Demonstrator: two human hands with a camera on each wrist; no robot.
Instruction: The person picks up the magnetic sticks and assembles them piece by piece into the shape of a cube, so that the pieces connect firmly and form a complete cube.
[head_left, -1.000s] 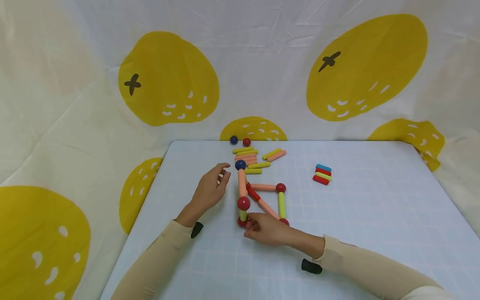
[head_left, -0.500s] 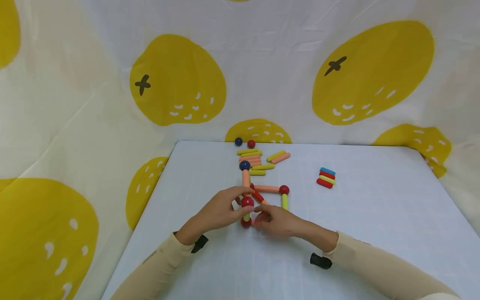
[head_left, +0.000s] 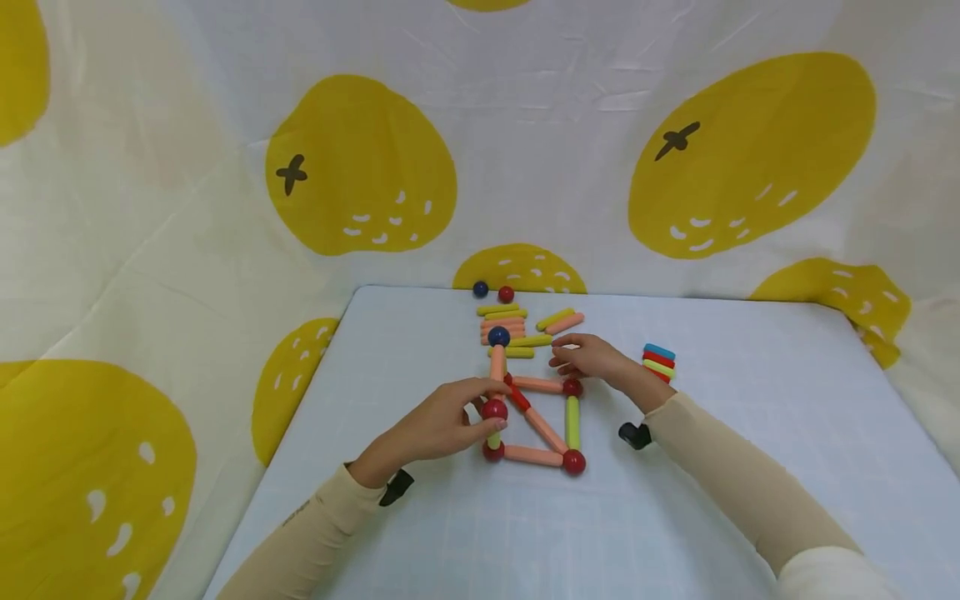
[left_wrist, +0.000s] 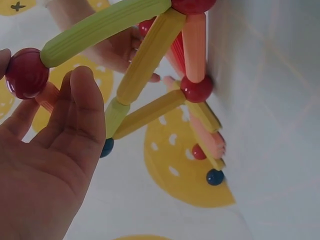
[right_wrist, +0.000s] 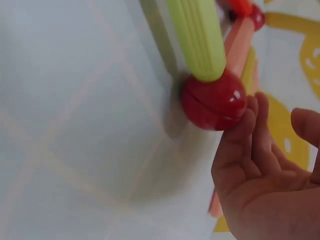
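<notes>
A magnetic ball-and-stick frame stands mid-table. Its base has red balls at the corners, a salmon front stick, a green side stick and a red-and-salmon diagonal. On its left side, a raised red ball and a blue ball are joined by a salmon stick. My left hand holds the raised red ball between thumb and fingers. Over the far right corner reaches my right hand, fingers loosely bent, thumb apart. Its fingertips lie close to the corner red ball; contact is unclear.
Behind the frame lie loose yellow sticks and salmon sticks. A loose blue ball and red ball sit at the table's back edge. Short coloured sticks lie to the right, partly behind my right forearm.
My left hand has come in from the left and taken hold of the raised red ball. My right hand has left the near-left base corner and moved away toward the back right.
</notes>
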